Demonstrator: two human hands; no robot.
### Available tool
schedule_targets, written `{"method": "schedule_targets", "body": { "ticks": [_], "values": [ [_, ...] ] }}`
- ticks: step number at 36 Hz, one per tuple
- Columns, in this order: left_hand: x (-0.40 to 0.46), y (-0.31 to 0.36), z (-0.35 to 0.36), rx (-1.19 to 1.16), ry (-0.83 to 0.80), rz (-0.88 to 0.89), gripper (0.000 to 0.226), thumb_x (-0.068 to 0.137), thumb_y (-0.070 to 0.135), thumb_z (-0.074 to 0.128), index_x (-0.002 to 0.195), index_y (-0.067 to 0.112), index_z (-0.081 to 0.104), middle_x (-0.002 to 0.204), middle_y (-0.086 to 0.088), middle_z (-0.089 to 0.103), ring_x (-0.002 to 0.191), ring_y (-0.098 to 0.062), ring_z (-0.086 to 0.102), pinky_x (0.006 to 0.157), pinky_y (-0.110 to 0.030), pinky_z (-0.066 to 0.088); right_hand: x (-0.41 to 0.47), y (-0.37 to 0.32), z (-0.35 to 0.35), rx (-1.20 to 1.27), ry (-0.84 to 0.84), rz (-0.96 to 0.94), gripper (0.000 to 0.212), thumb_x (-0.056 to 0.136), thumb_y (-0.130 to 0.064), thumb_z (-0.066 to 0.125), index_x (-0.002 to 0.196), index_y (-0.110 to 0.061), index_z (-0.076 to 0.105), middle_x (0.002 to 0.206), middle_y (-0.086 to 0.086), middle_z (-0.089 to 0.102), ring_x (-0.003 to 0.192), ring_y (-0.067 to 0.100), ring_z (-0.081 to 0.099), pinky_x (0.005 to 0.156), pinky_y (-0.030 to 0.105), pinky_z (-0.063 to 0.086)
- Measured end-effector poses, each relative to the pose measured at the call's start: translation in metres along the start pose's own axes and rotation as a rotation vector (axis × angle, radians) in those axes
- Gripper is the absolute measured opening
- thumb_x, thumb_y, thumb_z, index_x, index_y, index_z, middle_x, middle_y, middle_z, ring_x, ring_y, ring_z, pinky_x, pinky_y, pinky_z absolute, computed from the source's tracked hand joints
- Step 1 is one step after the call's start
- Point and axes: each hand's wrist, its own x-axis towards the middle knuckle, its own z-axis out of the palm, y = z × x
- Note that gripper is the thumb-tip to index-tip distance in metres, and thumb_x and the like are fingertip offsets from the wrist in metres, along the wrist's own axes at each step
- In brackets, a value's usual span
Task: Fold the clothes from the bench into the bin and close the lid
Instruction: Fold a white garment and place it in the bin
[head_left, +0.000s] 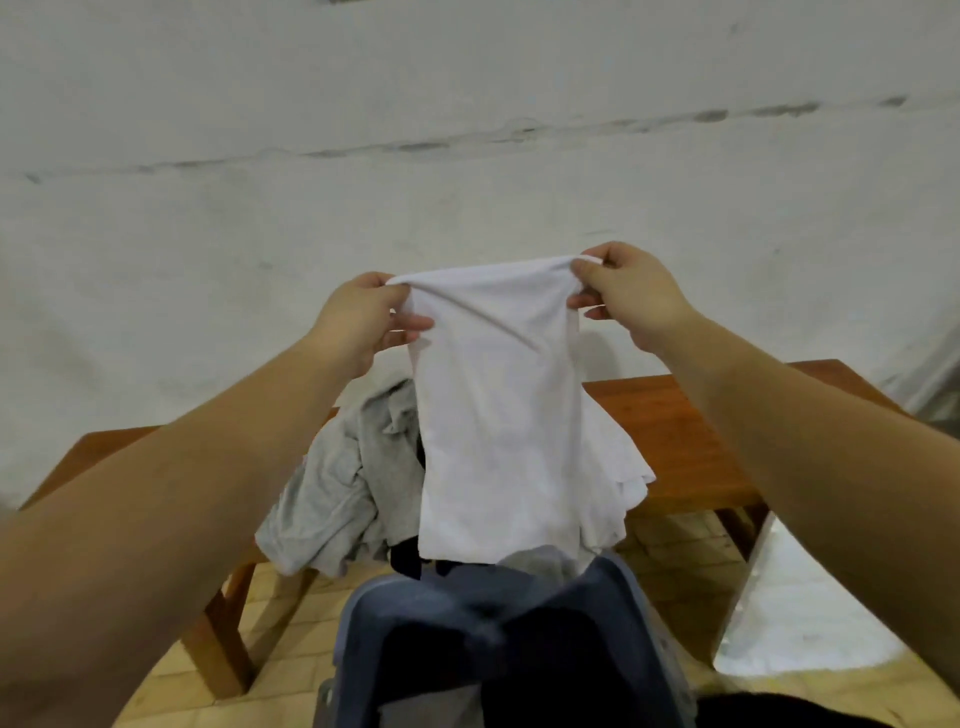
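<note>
Two hands hold one white garment (498, 410) up in front of the bench: the left hand (363, 322) pinches its top left corner, the right hand (628, 296) pinches its top right corner, and the cloth hangs straight down between them, folded to a narrow panel. On the wooden bench (680, 431) lie at least three more pieces — a crumpled grey garment (332, 488) at the left, more white cloth (618, 467) just right of the hanging panel, and a dark piece (408, 558) showing under its lower edge.

The bench stands against a pale, scuffed wall (467, 130), on a floor of light wooden blocks (291, 613); a white sheet (810, 613) lies on the floor at the right.

Nearest the camera stands one blue-grey bin (374, 629), open at the top, just below the hanging garment. Its inside is dark, and what it holds cannot be made out.
</note>
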Motion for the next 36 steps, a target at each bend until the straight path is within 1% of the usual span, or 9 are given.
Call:
{"method": "schedule_targets", "body": {
  "ticks": [4,8,12,14,16,20,23,28,36],
  "values": [
    [0.034,-0.023,0.012,0.01,0.019,0.001,0.006,0.1,0.01,0.049,0.097,0.01,0.055,0.102,-0.015,0.063,0.076,-0.024,0.069,0.06,-0.028,0.057,0.026,0.028,0.011,-0.037,0.029,0.054,0.005,0.096,-0.026,0.057,0.094,-0.021,0.06,0.091,0.001,0.068,0.077,0.012,0.072,0.068,0.027,0.052],
    [0.033,-0.056,0.012,0.059,0.027,-0.015,0.006,0.1,0.01,0.05,0.099,0.01,0.056,0.095,-0.013,0.062,0.075,-0.022,0.067,0.058,-0.026,0.055,0.012,0.063,0.02,-0.057,0.008,0.086,0.011,0.095,-0.028,0.057,0.098,-0.019,0.063,0.095,-0.001,0.07,0.083,0.012,0.072,0.073,0.029,0.055],
    [0.002,-0.105,0.003,0.178,0.023,-0.027,0.008,0.098,0.019,0.056,0.096,0.014,0.062,0.089,-0.01,0.069,0.08,-0.022,0.068,0.068,-0.031,0.056,-0.035,0.104,0.026,-0.048,-0.001,0.118,0.012,0.094,-0.03,0.06,0.097,-0.02,0.065,0.09,-0.006,0.073,0.087,0.01,0.072,0.073,0.03,0.053],
    [-0.02,-0.127,0.0,0.245,0.033,-0.031,0.008,0.098,0.023,0.057,0.097,0.019,0.063,0.09,-0.002,0.071,0.08,-0.014,0.068,0.068,-0.025,0.056,-0.061,0.124,0.029,-0.085,-0.024,0.124,0.008,0.095,-0.032,0.059,0.097,-0.027,0.065,0.089,-0.011,0.072,0.088,0.006,0.07,0.076,0.03,0.054],
    [-0.043,-0.148,-0.004,0.3,0.029,-0.025,0.007,0.099,0.027,0.056,0.099,0.026,0.064,0.093,0.005,0.069,0.086,-0.01,0.066,0.073,-0.026,0.056,-0.088,0.14,0.032,-0.124,-0.039,0.124,0.007,0.096,-0.033,0.058,0.098,-0.029,0.064,0.091,-0.016,0.07,0.086,0.0,0.067,0.076,0.026,0.052],
    [-0.077,-0.194,-0.01,0.254,0.062,-0.031,0.009,0.097,0.022,0.059,0.101,0.027,0.066,0.102,0.004,0.065,0.091,-0.01,0.062,0.077,-0.029,0.05,-0.131,0.173,0.039,-0.116,-0.091,0.18,0.008,0.096,-0.031,0.06,0.097,-0.026,0.065,0.09,-0.013,0.069,0.085,0.0,0.064,0.078,0.024,0.051],
    [-0.093,-0.221,-0.011,0.205,0.078,-0.054,0.009,0.096,0.022,0.061,0.095,0.029,0.066,0.105,0.0,0.061,0.086,-0.006,0.059,0.075,-0.027,0.044,-0.149,0.197,0.044,-0.124,-0.127,0.206,0.004,0.096,-0.027,0.061,0.095,-0.026,0.065,0.09,-0.012,0.066,0.084,0.005,0.062,0.074,0.022,0.051],
    [-0.105,-0.247,-0.006,0.067,0.128,-0.172,0.017,0.098,0.011,0.056,0.097,0.024,0.067,0.08,0.014,0.068,0.071,-0.004,0.058,0.07,-0.026,0.045,-0.152,0.214,0.045,-0.173,-0.176,0.134,0.011,0.094,-0.016,0.064,0.092,-0.027,0.064,0.101,-0.017,0.061,0.094,0.005,0.06,0.076,0.011,0.047],
    [-0.105,-0.249,-0.004,0.069,0.164,-0.171,0.017,0.096,0.008,0.054,0.089,0.02,0.065,0.07,0.018,0.063,0.063,0.001,0.054,0.069,-0.02,0.046,-0.154,0.217,0.043,-0.356,-0.294,-0.014,0.015,0.091,-0.015,0.066,0.093,-0.03,0.063,0.115,-0.029,0.049,0.104,0.003,0.057,0.08,0.01,0.046]
  ]
}}
